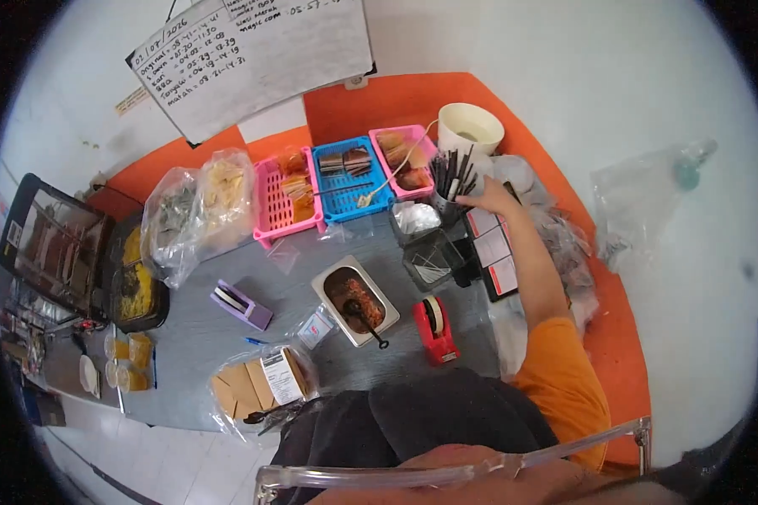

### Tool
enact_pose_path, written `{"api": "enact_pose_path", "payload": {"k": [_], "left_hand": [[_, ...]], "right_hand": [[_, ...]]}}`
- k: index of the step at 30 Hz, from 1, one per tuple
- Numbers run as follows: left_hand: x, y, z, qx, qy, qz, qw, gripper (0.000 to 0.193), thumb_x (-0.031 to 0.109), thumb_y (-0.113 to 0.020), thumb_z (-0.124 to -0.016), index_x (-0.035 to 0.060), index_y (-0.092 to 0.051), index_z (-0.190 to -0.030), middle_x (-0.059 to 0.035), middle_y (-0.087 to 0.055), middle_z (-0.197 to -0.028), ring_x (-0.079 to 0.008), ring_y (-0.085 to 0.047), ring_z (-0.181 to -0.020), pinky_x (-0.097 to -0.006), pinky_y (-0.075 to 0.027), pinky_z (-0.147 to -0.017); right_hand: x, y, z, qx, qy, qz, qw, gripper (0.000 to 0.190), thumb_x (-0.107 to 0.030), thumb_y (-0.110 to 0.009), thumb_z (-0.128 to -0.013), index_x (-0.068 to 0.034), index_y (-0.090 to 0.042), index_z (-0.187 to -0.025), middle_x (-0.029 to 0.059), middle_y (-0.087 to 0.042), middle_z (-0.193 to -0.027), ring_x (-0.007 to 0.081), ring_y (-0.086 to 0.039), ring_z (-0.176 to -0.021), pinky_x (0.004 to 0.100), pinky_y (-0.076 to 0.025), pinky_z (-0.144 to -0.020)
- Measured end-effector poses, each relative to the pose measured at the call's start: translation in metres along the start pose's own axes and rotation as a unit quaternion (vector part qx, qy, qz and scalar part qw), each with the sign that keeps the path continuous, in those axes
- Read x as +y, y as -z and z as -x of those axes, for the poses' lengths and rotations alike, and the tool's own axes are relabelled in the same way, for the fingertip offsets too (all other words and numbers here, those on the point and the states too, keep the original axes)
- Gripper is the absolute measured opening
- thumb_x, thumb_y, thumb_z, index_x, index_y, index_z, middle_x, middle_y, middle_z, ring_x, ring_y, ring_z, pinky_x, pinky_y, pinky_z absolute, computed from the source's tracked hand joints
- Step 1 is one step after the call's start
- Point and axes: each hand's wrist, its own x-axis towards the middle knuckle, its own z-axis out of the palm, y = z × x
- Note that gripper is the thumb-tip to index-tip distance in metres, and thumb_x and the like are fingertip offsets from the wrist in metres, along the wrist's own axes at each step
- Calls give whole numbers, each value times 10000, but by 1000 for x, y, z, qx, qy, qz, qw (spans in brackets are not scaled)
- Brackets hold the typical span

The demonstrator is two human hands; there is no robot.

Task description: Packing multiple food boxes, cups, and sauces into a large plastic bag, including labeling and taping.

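Observation:
My right hand [496,199] reaches to the far right of the table, at a metal cup [442,205] packed with black plastic utensils or straws [453,169]. Its thumb lies by the cup's rim, while the other fingertips are partly hidden behind. Whether they grip anything is unclear. Out of view is my left hand. Before me stands a steel food pan [388,319] of reddish-brown food, with a black spoon [369,328] resting in it. Nearer my body, a brown cardboard food box [243,385] with a printed slip sits in a clear plastic bag.
Pink baskets [271,233] and a blue basket [347,211] with sachets line the wall. A red tape dispenser [445,350] and a purple one [256,312] flank the pan. Sauce cups [132,379] stand left. Bags of food [227,189], a dark container [433,252] and a white bucket [489,139] stand farther back.

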Motion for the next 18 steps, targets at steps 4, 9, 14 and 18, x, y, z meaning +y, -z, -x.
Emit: {"api": "enact_pose_path", "payload": {"k": [4, 9, 14, 18], "left_hand": [[-2, 17, 9, 29, 40, -11, 999, 347, 245, -609, -809, -19, -543, -1024, -113, -609, -857, -175, -565, -744, -289, -447, -667], [-19, 41, 43, 62, 100, -19, 993, 348, 246, -604, -813, -20, -541, -1029, -113, -609, -856, -173, -563, -746, -288, -447, -668], [-36, 65, 62, 80, 145, -24, 986, 350, 246, -600, -817, -22, -539, -1033, -113, -608, -856, -171, -561, -748, -287, -446, -670], [-42, 79, 69, 86, 176, -23, 980, 351, 247, -596, -821, -23, -537, -1037, -113, -607, -855, -169, -560, -750, -286, -446, -671]], "right_hand": [[33, -69, -35, 103, -28, -136, 985, 705, -410, -732, -642, 77, -499, -1095, 308, -536, -1010, 421, -513, -991, 436, -419, -844], [52, -84, -46, 273, 8, -95, 957, 300, -271, -670, -736, 8, -621, -836, 210, -610, -782, 342, -592, -717, 406, -452, -648], [49, -65, -44, 259, -1, -153, 954, 294, -287, -636, -776, 4, -636, -818, 171, -610, -678, 290, -597, -625, 374, -437, -586], [46, -48, -43, 209, 32, -158, 964, 286, -283, -631, -788, -4, -646, -851, 144, -633, -701, 238, -612, -647, 340, -440, -600]]}}
